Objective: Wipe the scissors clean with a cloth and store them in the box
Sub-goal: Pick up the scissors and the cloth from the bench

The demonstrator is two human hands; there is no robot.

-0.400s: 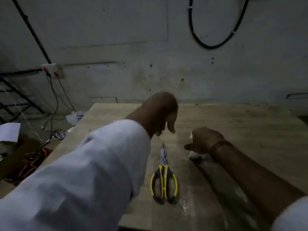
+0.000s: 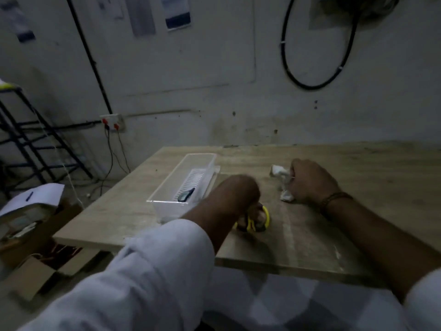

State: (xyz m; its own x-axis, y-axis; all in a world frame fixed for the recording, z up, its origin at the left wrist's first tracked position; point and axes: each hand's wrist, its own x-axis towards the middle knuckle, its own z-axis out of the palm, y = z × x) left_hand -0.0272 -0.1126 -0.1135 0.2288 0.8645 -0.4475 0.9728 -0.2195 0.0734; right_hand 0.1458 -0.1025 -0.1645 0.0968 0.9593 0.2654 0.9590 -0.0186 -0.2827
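The scissors [image 2: 259,220] have yellow and black handles and lie on the wooden table [image 2: 358,223]; only the handles show. My left hand [image 2: 241,194] is curled down over them, its fingers through or around the handles, and hides the blades. My right hand [image 2: 310,181] rests on the table to the right, closed around a crumpled white cloth [image 2: 281,177]. A clear plastic box [image 2: 183,185] stands open on the table left of my left hand, with a small dark object [image 2: 186,195] inside.
Cardboard boxes and white papers [image 2: 33,199] lie on the floor to the left of the table. A dark metal rack [image 2: 26,139] stands at the far left. A wall socket [image 2: 112,121] with hanging wires is behind the table's left corner.
My left hand dropped from above the table onto the scissors' handles. The view shifted, bringing the clear box into sight. The right hand stays closed on the cloth.
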